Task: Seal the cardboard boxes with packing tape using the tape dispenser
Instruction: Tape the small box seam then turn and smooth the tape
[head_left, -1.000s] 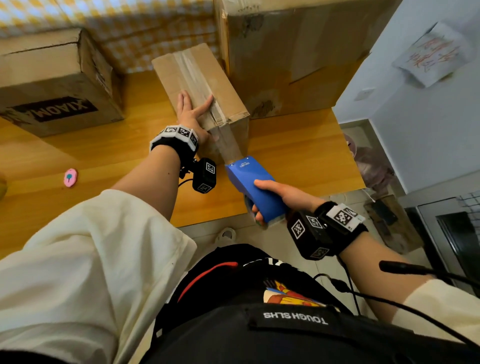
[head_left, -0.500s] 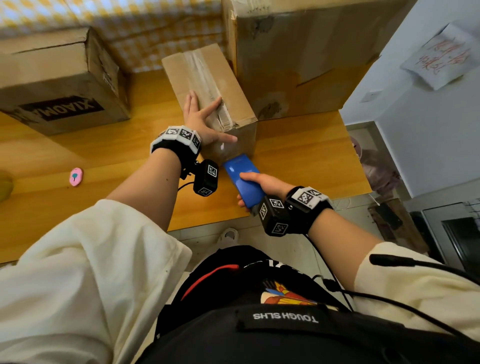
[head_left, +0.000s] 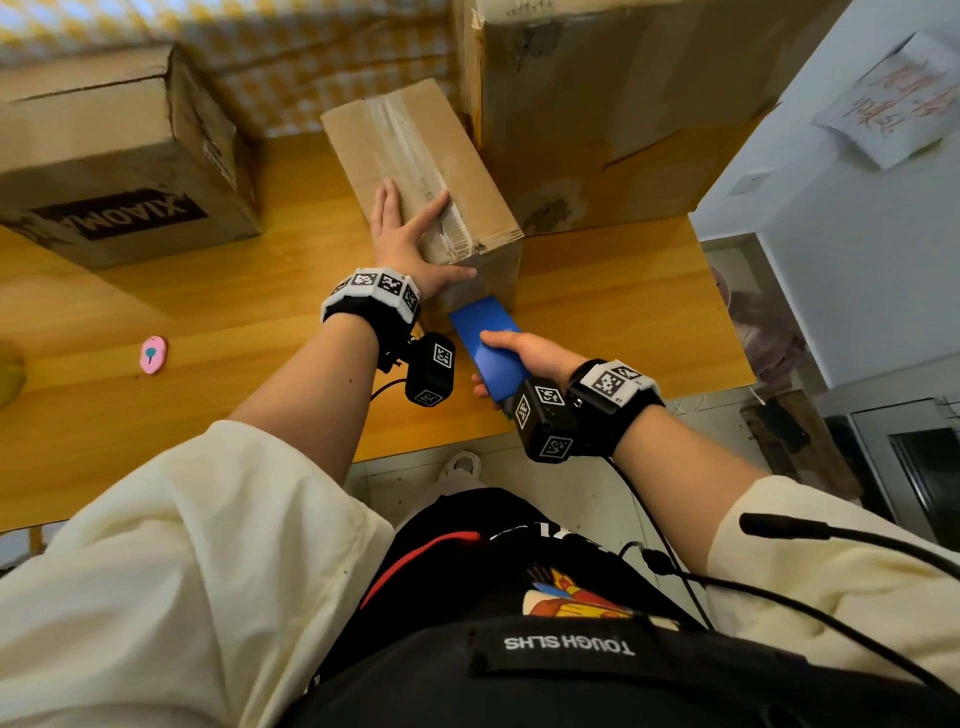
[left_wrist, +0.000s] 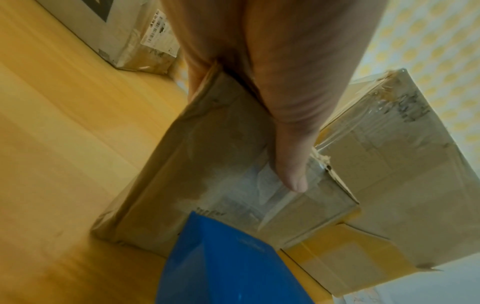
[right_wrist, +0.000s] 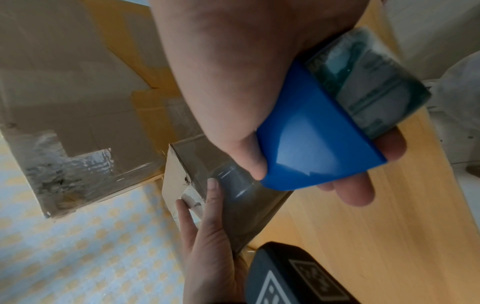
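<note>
Your left hand (head_left: 410, 244) lies flat on the small box (head_left: 415, 171), fingers straight on its top, thumb pressing the tape on its near face. Your right hand (head_left: 524, 358) grips the blue tape dispenser (head_left: 488, 348), its nose against that face. A large box (head_left: 597, 104) crowds the small one on the right; a printed box (head_left: 114, 171) sits well apart to the left. A pink tag (head_left: 153, 354) lies on the wooden table (head_left: 208, 322). A checked cloth (head_left: 311, 67) hangs behind, and a paper note (head_left: 893, 104) hangs on the white wall.

small box (head_left: 415, 171) on table (head_left: 208, 312), between 2 larger boxes, dispenser (head_left: 488, 345) before it
</note>
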